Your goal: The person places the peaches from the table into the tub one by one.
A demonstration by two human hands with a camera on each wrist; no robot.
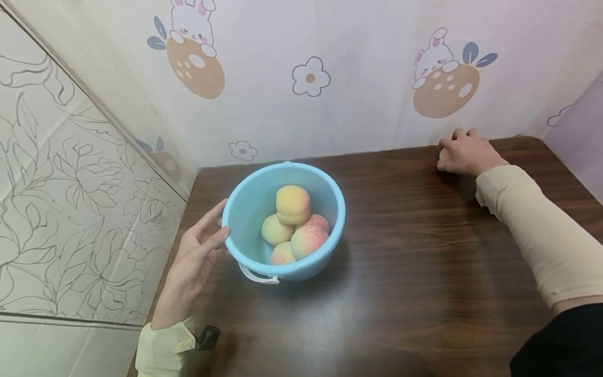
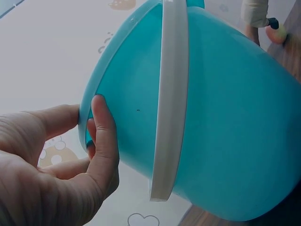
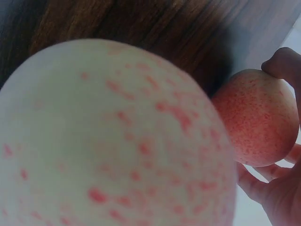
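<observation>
A light blue bucket point(image 1: 336, 235) with a white handle point(image 2: 171, 103) holds several toy peaches, a yellow one point(image 1: 293, 204) on top. My left hand point(image 1: 190, 259) pinches the bucket's rim at its left side, between thumb and fingers. Far to the right, near the wall, my right hand point(image 1: 471, 153) grips a red-speckled peach point(image 3: 258, 117); the head view shows only a sliver of it past the fingers. Another peach point(image 3: 103, 136), pale with red flecks, looms close to the right wrist camera. My arm hides it in the head view.
The dark wooden table point(image 1: 391, 293) meets a wall point(image 1: 358, 104) papered with rabbits and flowers along its back edge. A panel with flower line drawings point(image 1: 80, 209) borders the left side. A lilac wall point(image 1: 579, 141) stands at the right.
</observation>
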